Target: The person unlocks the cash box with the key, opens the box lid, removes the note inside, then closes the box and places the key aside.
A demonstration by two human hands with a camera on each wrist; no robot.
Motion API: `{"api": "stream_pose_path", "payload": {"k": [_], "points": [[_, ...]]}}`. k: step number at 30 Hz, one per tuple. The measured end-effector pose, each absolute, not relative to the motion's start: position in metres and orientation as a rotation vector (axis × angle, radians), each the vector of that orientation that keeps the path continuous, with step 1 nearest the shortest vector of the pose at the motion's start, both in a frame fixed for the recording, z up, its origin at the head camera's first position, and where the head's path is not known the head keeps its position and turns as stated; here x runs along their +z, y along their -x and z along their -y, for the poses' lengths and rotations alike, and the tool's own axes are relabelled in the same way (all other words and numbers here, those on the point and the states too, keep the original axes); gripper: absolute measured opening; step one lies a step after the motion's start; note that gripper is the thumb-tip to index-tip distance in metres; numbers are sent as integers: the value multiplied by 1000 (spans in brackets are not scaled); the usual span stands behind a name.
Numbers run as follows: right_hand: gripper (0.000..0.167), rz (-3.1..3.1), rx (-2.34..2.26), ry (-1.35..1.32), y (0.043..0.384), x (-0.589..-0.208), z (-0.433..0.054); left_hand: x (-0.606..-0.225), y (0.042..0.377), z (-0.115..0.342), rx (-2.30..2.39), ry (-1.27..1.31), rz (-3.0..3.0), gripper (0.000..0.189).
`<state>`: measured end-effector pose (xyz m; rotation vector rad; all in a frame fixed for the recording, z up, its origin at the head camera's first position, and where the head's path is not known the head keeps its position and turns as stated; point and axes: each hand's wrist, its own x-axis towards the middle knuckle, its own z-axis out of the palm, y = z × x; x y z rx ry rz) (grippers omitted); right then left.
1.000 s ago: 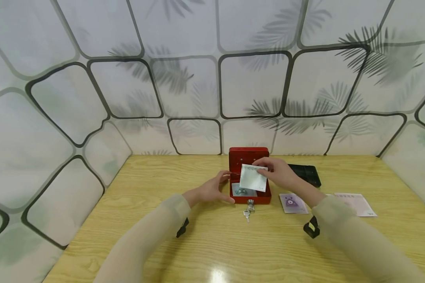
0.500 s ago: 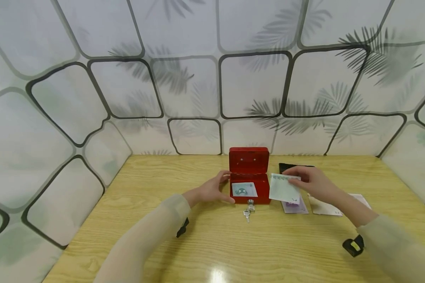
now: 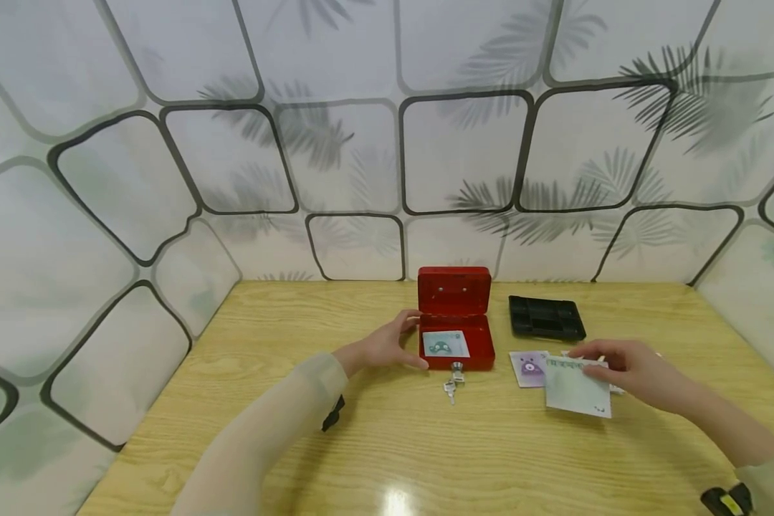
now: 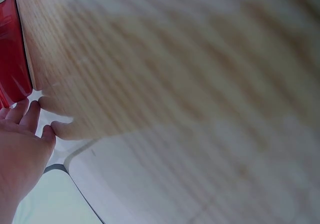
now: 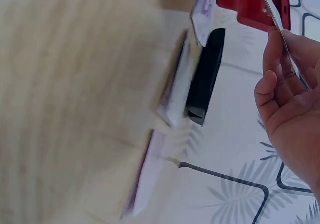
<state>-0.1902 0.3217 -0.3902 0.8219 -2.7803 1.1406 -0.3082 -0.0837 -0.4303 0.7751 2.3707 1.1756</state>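
Observation:
My right hand [image 3: 645,376] pinches a pale green play banknote [image 3: 577,387] by its upper right part, above the table. In the right wrist view that note shows as a thin edge between thumb and fingers. My left hand [image 3: 387,344] spans the left side of an open red cash box [image 3: 480,344], its thumb by the front corner. Its fingers look relaxed in the left wrist view, beside the red box [image 4: 12,53]. A blue-green banknote [image 3: 446,344] lies in the box. The raised lid [image 3: 454,290] leans back.
A purple note [image 3: 525,367] lies right of the box; other notes, partly hidden by my right hand, lie beyond it. A black compartment tray [image 3: 545,319] sits behind them. Keys [image 3: 450,389] hang from the box's front lock. The patterned wall [image 3: 355,247] borders the table's back edge.
My right hand has carried the pale green note from over the box to the right and toward me, uncovering the box interior and the black tray. The left hand has stayed put.

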Motion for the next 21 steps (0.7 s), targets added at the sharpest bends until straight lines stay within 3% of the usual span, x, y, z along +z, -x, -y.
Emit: {"api": "stream_pose_path", "payload": {"k": [21], "points": [[27,2956,1100,-947,191,-431,-294,-429,307,84,1176,-745,-2369,91]]}}
